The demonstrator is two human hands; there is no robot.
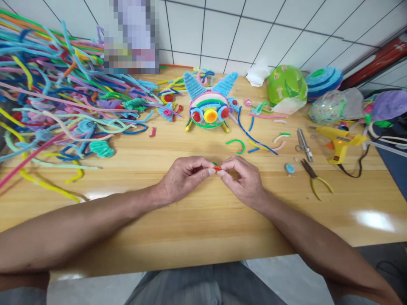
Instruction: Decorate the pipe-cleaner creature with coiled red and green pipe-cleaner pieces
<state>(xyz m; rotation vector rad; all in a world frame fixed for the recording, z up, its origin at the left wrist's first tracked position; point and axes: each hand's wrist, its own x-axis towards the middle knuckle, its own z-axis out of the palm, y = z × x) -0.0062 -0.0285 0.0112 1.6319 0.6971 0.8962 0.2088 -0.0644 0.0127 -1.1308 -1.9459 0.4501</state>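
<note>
Between my two hands, above the middle of the table, is a short red pipe cleaner piece (217, 168). My left hand (187, 176) pinches its left end between thumb and forefinger. From the other side, my right hand (243, 180) pinches the right end with its fingertips. A bit of green (215, 163) shows just behind the red piece; I cannot tell whether it is joined to it. Beyond the hands stands a pipe cleaner figure (208, 106) with blue pointed ears, red-centred round eyes, a yellow nose and striped bands.
A big heap of pipe cleaners (73, 97) covers the left side. Cut pieces, including a green curl (238, 144), lie beyond my hands. At right are pliers (314, 178), scissors (304, 144), a yellow glue gun (340, 144) with a cord, and a green wrapped ball (286, 87).
</note>
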